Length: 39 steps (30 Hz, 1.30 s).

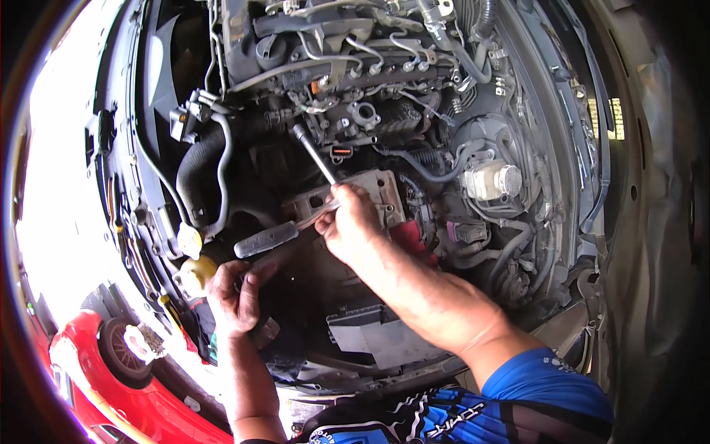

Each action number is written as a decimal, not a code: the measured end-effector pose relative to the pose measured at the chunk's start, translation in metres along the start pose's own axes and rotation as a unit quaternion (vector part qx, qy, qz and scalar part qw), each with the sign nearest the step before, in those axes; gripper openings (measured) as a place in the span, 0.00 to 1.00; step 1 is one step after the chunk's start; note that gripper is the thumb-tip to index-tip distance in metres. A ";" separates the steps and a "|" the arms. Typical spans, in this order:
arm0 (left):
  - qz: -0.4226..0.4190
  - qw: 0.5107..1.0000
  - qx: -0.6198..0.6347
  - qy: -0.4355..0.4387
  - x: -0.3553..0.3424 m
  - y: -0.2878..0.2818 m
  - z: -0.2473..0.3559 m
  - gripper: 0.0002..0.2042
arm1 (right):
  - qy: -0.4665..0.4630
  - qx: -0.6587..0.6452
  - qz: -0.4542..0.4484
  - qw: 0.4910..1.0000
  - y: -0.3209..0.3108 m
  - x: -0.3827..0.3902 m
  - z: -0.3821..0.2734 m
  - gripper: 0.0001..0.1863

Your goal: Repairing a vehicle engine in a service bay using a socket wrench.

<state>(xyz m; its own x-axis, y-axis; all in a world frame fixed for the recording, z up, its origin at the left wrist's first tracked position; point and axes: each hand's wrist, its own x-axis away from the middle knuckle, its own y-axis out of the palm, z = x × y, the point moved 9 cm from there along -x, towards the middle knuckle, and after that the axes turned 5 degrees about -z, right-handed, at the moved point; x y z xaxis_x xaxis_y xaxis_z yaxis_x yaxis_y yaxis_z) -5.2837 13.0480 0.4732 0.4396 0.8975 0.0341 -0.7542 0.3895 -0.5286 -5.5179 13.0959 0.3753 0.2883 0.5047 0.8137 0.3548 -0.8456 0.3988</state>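
Note:
My right hand (353,226) is closed around a long metal socket bar (318,157), its socket end pointing up and away toward the engine. From the same fist, a screwdriver (268,240) with a clear greyish handle sticks out to the left. Lower left, my left hand (235,297) has its fingers curled together beside a yellowish round reservoir (197,275). Something dark shows by its thumb, but I cannot make out what it holds. Beyond the socket end stands the engine (355,111), with metal pipes and an open round port.
A metal bracket plate (381,192) and a red cloth-like piece (408,238) lie beside my right forearm. A brake fluid reservoir (492,181) stands at the right, and a black box cover (377,337) nearer me. Hoses (200,174) run along the left. A red car (96,370) is outside.

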 end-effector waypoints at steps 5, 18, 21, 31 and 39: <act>0.006 1.000 -0.012 0.017 -0.005 0.002 0.008 0.07 | 0.007 -0.074 0.058 0.996 -0.004 -0.059 0.032 0.05; 0.009 1.000 -0.017 0.012 -0.009 0.008 0.008 0.08 | 0.057 -0.127 0.054 0.989 0.002 -0.144 0.054 0.07; 0.005 1.000 -0.021 0.015 -0.010 0.010 0.008 0.08 | 0.124 -0.179 -0.006 0.976 0.005 -0.151 0.062 0.09; 0.065 0.993 0.080 -0.062 0.002 -0.015 -0.001 0.07 | 0.123 -0.166 -0.029 0.978 0.007 -0.150 0.067 0.14; 0.152 0.984 0.092 -0.008 -0.023 -0.094 0.056 0.14 | 0.181 -0.189 -0.044 0.964 -0.002 -0.160 0.062 0.21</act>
<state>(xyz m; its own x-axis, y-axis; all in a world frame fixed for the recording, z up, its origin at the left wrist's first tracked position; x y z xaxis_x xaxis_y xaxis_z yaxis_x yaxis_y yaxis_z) -5.2504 13.0024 0.5698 0.1730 0.9810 -0.0876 -0.9261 0.1317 -0.3536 -5.5090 13.0275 0.2183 -0.0820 0.5408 0.8372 -0.0055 -0.8402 0.5422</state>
